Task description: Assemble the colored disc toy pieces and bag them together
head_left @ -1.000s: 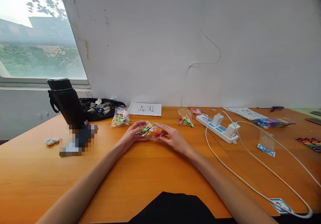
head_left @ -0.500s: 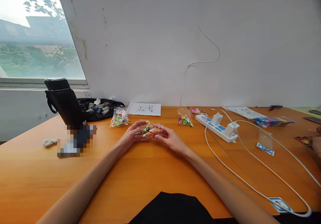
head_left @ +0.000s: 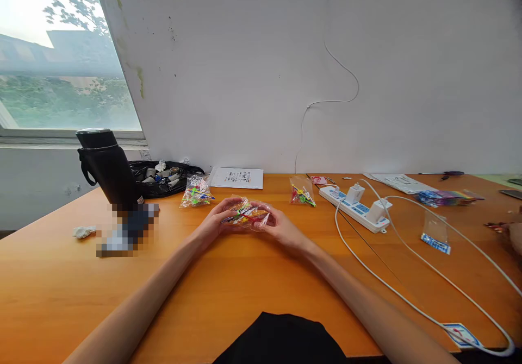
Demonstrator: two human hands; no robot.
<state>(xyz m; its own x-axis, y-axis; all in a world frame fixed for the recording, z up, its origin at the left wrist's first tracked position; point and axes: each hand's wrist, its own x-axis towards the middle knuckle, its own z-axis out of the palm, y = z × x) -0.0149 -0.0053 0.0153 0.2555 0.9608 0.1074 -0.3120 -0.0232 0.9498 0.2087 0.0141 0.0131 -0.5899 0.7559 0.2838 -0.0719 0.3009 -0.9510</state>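
Item: clear bag of coloured pins [head_left: 248, 215], mid-table [head_left: 244, 288], well in from the near edge. My left hand [head_left: 218, 220] and right hand [head_left: 281, 227] each pinch one end.

Left hand [head_left: 218, 224], right hand [head_left: 281, 227], fingers curled together

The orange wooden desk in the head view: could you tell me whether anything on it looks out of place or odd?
Little stands out. A crumpled white scrap lies alone near the left edge of the orange wooden desk, and a black plastic bag by the wall gapes open with small items showing. Nothing looks spilled or broken.
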